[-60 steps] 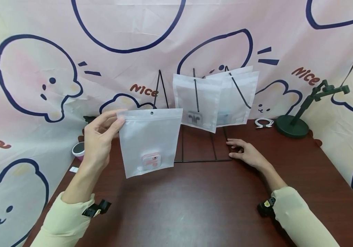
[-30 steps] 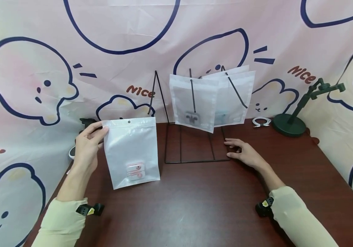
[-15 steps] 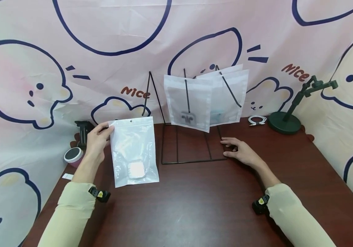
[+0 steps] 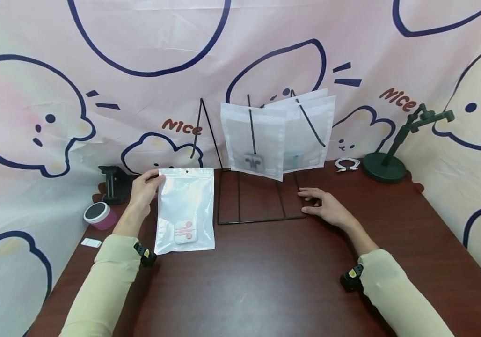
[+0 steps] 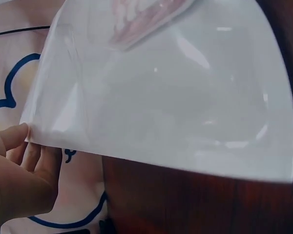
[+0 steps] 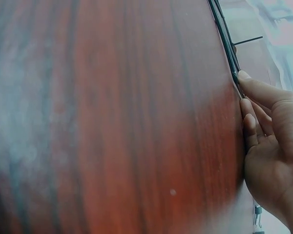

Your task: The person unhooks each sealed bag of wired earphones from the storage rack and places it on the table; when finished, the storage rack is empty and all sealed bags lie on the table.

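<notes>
My left hand (image 4: pixel 144 189) pinches the top left corner of a white zip bag (image 4: pixel 187 201). Through the bag's glossy front shows a small clear case with pink earphones (image 4: pixel 185 230). In the left wrist view the thumb presses one face of the bag (image 5: pixel 151 107), with fingers behind it. My right hand (image 4: pixel 326 208) holds the right side of a black wire display rack (image 4: pixel 261 220), near its front corner; the right wrist view shows thumb and fingers around the thin rod. Frosted bags (image 4: pixel 255 135) hang on the rack's middle and right hooks. The left hook (image 4: pixel 196 133) carries no bag.
On the right stand a dark green stand (image 4: pixel 385 166) and a coiled white cable (image 4: pixel 347 164). At the left are a black stand (image 4: pixel 116 185), a pink jar (image 4: pixel 100 215) with a dark lid, and a small white piece (image 4: pixel 91 242). A printed cloth hangs behind.
The bag in my left hand has moved down and away from the left hook, and its face now looks glossier. My right hand stays at the rack. The head view has shifted slightly.
</notes>
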Action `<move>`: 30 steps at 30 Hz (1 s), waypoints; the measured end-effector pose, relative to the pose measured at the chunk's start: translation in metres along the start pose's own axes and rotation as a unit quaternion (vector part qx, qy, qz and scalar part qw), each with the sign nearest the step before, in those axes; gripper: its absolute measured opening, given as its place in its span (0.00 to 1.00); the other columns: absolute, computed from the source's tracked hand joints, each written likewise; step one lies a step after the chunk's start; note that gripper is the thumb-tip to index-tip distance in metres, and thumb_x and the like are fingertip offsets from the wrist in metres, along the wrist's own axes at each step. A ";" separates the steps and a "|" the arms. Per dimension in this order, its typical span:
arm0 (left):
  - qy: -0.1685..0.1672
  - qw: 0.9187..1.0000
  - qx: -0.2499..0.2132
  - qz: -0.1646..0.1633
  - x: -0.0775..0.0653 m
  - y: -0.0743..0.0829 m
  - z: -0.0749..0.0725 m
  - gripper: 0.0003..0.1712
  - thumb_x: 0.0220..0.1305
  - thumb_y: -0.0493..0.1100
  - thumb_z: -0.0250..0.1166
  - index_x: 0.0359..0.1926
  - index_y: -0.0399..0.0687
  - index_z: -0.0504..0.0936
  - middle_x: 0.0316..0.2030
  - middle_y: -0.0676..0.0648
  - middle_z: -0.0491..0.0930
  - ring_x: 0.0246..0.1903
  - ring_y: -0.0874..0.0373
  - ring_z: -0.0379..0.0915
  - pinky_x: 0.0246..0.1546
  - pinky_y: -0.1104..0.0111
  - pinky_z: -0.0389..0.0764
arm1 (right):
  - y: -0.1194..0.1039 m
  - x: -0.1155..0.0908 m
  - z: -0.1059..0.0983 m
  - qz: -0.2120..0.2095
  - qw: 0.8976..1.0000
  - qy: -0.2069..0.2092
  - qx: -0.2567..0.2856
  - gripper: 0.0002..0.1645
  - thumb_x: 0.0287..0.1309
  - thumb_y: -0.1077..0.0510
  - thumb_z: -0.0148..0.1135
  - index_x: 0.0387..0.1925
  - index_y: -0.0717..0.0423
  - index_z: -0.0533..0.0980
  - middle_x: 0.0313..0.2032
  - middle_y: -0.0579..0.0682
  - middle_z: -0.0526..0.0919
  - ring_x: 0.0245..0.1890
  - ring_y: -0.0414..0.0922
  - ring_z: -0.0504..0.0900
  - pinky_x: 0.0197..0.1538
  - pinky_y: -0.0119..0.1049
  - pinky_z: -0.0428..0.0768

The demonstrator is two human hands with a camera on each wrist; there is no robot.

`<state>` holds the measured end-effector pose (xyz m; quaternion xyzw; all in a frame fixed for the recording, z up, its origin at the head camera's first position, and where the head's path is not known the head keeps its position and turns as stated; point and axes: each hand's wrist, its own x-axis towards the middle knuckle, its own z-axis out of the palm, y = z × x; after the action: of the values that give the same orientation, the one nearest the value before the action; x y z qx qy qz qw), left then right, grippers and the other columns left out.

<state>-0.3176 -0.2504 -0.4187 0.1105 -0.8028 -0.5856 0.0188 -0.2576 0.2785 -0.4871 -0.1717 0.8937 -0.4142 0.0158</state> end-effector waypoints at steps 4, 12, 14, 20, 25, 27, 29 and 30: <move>-0.010 1.000 -0.002 -0.005 0.006 -0.003 0.003 0.29 0.78 0.50 0.60 0.73 0.44 0.72 0.67 0.39 0.74 0.50 0.58 0.75 0.49 0.69 0.78 | 0.001 0.001 0.000 -0.001 1.000 0.001 0.003 0.29 0.66 0.57 0.71 0.66 0.59 0.77 0.71 0.56 0.73 0.58 0.53 0.77 0.52 0.40 0.75; -0.024 0.998 0.024 -0.052 0.015 -0.014 0.005 0.33 0.77 0.50 0.61 0.77 0.46 0.67 0.70 0.39 0.70 0.57 0.52 0.73 0.52 0.67 0.78 | 0.001 0.000 0.000 0.001 1.000 0.002 0.007 0.28 0.66 0.59 0.71 0.66 0.60 0.77 0.71 0.56 0.73 0.58 0.53 0.77 0.52 0.39 0.75; -0.035 0.997 0.029 -0.064 0.016 -0.017 0.006 0.34 0.78 0.50 0.60 0.78 0.46 0.66 0.71 0.39 0.68 0.60 0.49 0.72 0.55 0.64 0.78 | 0.000 0.000 0.000 0.002 1.000 0.000 0.007 0.29 0.66 0.59 0.70 0.66 0.60 0.77 0.71 0.56 0.73 0.58 0.53 0.77 0.52 0.39 0.75; -0.061 0.995 0.031 -0.069 0.017 -0.022 0.010 0.35 0.79 0.51 0.57 0.79 0.44 0.62 0.74 0.37 0.65 0.66 0.43 0.69 0.64 0.57 0.74 | -0.002 -0.001 -0.001 0.005 1.000 -0.003 0.012 0.29 0.66 0.59 0.70 0.66 0.61 0.77 0.71 0.56 0.73 0.58 0.53 0.76 0.52 0.38 0.75; -0.070 0.995 0.030 -0.060 0.018 -0.023 0.013 0.35 0.80 0.51 0.56 0.79 0.42 0.62 0.76 0.37 0.63 0.69 0.41 0.65 0.69 0.53 0.71 | -0.002 -0.001 -0.001 0.006 1.000 -0.004 0.018 0.29 0.67 0.59 0.70 0.67 0.61 0.77 0.71 0.56 0.72 0.59 0.54 0.76 0.52 0.37 0.74; -0.068 0.996 0.033 -0.055 0.018 -0.023 0.013 0.35 0.80 0.51 0.56 0.79 0.41 0.62 0.76 0.36 0.62 0.71 0.41 0.64 0.70 0.52 0.69 | -0.001 -0.001 0.000 0.007 1.000 -0.005 0.017 0.29 0.67 0.59 0.70 0.67 0.60 0.77 0.71 0.56 0.72 0.59 0.53 0.76 0.52 0.36 0.74; -0.066 0.996 0.031 -0.048 0.018 -0.024 0.014 0.35 0.80 0.50 0.57 0.79 0.40 0.62 0.76 0.36 0.63 0.72 0.40 0.63 0.71 0.51 0.67 | -0.001 -0.001 0.000 0.008 1.000 -0.005 0.016 0.29 0.67 0.58 0.70 0.67 0.60 0.77 0.71 0.55 0.72 0.58 0.52 0.76 0.52 0.35 0.74; -0.064 0.997 0.032 -0.044 0.018 -0.024 0.014 0.35 0.80 0.50 0.57 0.79 0.40 0.61 0.75 0.35 0.63 0.73 0.40 0.63 0.72 0.51 0.67 | -0.001 -0.001 0.001 0.010 1.000 -0.004 0.016 0.29 0.66 0.58 0.70 0.66 0.60 0.77 0.71 0.55 0.73 0.58 0.52 0.76 0.51 0.34 0.74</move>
<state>-0.3336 -0.2476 -0.4472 0.1084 -0.8151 -0.5658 -0.0614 -0.2559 0.2776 -0.4865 -0.1645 0.8883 -0.4279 0.0259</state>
